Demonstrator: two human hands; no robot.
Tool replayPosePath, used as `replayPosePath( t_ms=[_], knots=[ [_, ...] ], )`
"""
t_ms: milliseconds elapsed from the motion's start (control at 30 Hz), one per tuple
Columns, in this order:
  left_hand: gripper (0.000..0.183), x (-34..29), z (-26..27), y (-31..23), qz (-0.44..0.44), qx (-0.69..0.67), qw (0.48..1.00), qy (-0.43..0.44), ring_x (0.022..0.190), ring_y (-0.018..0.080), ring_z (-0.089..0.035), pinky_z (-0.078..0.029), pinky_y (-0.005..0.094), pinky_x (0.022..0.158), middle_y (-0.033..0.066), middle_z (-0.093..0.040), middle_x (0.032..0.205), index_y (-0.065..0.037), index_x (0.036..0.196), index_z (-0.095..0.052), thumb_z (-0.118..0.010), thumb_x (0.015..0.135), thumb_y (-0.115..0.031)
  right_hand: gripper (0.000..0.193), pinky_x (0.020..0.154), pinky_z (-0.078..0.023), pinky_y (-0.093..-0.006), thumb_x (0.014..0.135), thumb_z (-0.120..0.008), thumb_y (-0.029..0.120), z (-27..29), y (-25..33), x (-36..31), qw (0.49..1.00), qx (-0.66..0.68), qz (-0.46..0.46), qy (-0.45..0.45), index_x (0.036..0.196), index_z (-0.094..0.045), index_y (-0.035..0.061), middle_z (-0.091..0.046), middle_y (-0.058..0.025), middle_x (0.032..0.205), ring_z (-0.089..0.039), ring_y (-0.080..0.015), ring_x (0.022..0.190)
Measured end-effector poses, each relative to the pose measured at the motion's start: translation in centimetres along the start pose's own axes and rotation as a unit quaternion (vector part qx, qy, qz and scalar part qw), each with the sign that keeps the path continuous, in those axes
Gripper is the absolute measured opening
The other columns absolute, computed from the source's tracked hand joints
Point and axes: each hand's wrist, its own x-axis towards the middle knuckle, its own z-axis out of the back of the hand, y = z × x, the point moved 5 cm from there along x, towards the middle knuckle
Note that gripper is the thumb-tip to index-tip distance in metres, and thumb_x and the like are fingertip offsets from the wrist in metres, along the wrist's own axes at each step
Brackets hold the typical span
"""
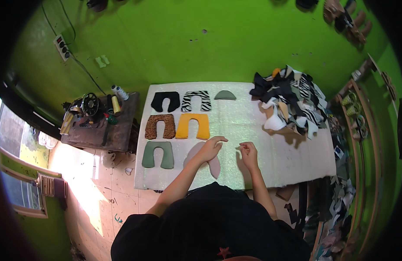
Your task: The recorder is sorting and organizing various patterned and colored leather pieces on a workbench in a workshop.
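My left hand (212,148) reaches over a pale pinkish-grey cut piece (214,168) on the table, covering part of it. Its fingers stretch toward the right, and I see nothing in them. To its right, my right hand (249,155) is raised above the table, its fingers loosely bent and the tips a little apart, with nothing visible between them. Left of my hands lie U-shaped pieces: green (158,162), yellow-orange (192,131), leopard-print (160,133), black (165,96) and zebra-striped (196,94). A grey-green half-round piece (225,95) lies at the back.
A heap of black, white and zebra scraps (292,95) covers the table's back right. Left of the pale table (279,156) stands a sewing machine (90,106) with thread cones (119,92) on a dark stand. A wooden rack (362,130) leans at the right, beside scraps (338,204).
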Motion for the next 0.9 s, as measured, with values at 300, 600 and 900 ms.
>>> replayPosePath(
  t_ms=[300, 600, 900],
  knots=[
    [0.027, 2.5, -9.4, -4.3, -0.014, 0.022, 0.991, 0.129, 0.097, 0.0227, -0.053, -0.041, 0.0323, 0.085, 0.0139, -0.057, 0.106, -0.003, 0.108, -0.055, -0.045, 0.084, -0.010, 0.014, 0.067, -0.045, -0.0299, 0.077, -0.052, 0.004, 8.6, 1.1, -0.9, 0.999, 0.029, -0.006, -0.037, 0.089, -0.059, 0.0020, -0.055, -0.0110, 0.089, -0.055, -0.0219, 0.079],
    [0.028, 6.2, -13.6, -7.1, -0.025, 0.029, 0.993, 0.108, 0.094, 0.0182, -0.054, -0.042, 0.0311, 0.084, 0.0106, -0.055, 0.108, -0.002, 0.111, -0.053, -0.046, 0.086, -0.013, 0.011, 0.065, -0.044, -0.0259, 0.077, -0.052, 0.003, 18.9, 3.9, 3.0, 0.989, 0.010, 0.107, -0.105, 0.084, -0.060, -0.0001, -0.057, -0.0086, 0.082, -0.056, -0.0183, 0.074],
    [0.031, 9.7, -16.3, -7.1, -0.031, 0.009, 0.997, 0.072, 0.100, 0.0208, -0.052, -0.041, 0.0311, 0.087, 0.0112, -0.054, 0.110, -0.002, 0.112, -0.051, -0.049, 0.085, -0.016, 0.011, 0.059, -0.043, -0.0234, 0.079, -0.053, 0.005, 26.2, 2.3, 8.0, 0.980, 0.012, 0.122, -0.158, 0.085, -0.059, -0.0006, -0.057, -0.0062, 0.075, -0.055, -0.0127, 0.064]
  ],
)
